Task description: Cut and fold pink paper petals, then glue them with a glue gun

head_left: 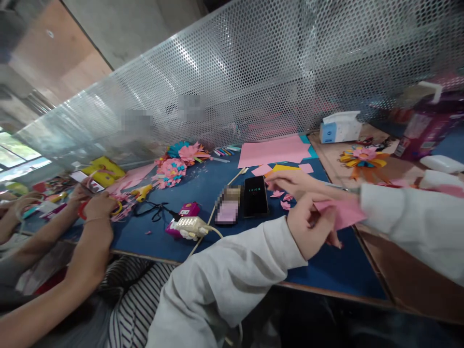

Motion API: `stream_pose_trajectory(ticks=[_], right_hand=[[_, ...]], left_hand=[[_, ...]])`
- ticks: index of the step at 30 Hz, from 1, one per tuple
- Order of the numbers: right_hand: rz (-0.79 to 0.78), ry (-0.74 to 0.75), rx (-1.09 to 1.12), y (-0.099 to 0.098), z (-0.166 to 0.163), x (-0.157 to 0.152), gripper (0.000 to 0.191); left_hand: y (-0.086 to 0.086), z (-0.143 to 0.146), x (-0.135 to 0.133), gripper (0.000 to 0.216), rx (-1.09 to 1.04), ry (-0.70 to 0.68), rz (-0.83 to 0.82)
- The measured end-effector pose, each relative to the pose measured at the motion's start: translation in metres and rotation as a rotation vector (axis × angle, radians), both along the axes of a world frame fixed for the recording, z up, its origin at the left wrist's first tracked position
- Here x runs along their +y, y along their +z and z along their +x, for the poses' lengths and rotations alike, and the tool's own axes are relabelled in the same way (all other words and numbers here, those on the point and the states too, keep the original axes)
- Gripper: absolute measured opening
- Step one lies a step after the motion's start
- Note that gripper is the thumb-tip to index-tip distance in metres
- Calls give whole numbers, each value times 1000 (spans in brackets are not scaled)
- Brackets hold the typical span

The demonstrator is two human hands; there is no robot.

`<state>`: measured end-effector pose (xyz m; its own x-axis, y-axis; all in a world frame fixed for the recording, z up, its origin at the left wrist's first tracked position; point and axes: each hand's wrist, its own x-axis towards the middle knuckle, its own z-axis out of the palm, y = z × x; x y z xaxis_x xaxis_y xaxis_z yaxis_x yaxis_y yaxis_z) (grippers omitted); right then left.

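Note:
My left hand is closed on a folded piece of pink paper, held above the near edge of the blue table. Beyond it my right hand reaches leftward across the table, fingers stretched out beside a black phone. Whether those fingertips touch anything is hard to make out. Small pink paper scraps lie just below the right hand. Behind it are cut pink pieces and a yellow piece of paper. A large pink sheet lies further back.
A perforated metal screen closes off the back. Paper flowers, a power strip with cables and a second phone are to the left. A co-worker's hands hold scissors there. A tissue pack and purple bottle stand right.

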<state>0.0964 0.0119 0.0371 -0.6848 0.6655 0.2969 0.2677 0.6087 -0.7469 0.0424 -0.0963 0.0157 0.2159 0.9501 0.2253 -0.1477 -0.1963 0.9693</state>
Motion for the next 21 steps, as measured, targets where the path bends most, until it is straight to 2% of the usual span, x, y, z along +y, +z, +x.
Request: stream_pose_trajectory(ticks=[2, 4, 6, 8, 11, 14, 21], right_hand=[[-113, -5, 75, -2, 28, 0, 35], [-132, -155, 163, -4, 53, 0, 37], [-57, -241, 203, -9, 73, -1, 34], [77, -181, 209, -17, 87, -5, 41], [341, -82, 182, -32, 96, -16, 52], [525, -79, 124, -41, 98, -26, 43], [510, -83, 117, -42, 96, -31, 24]], left_hand=[[0, 2, 8, 36, -83, 33, -93], [0, 1, 17, 37, -132, 75, -155], [-2, 0, 25, 37, -163, 122, -192], [-4, -2, 32, 37, -181, 174, -226], [-7, -4, 37, 37, -191, 250, -260], [-8, -4, 38, 33, -190, 269, -270], [-6, -4, 36, 26, -189, 248, -263]])
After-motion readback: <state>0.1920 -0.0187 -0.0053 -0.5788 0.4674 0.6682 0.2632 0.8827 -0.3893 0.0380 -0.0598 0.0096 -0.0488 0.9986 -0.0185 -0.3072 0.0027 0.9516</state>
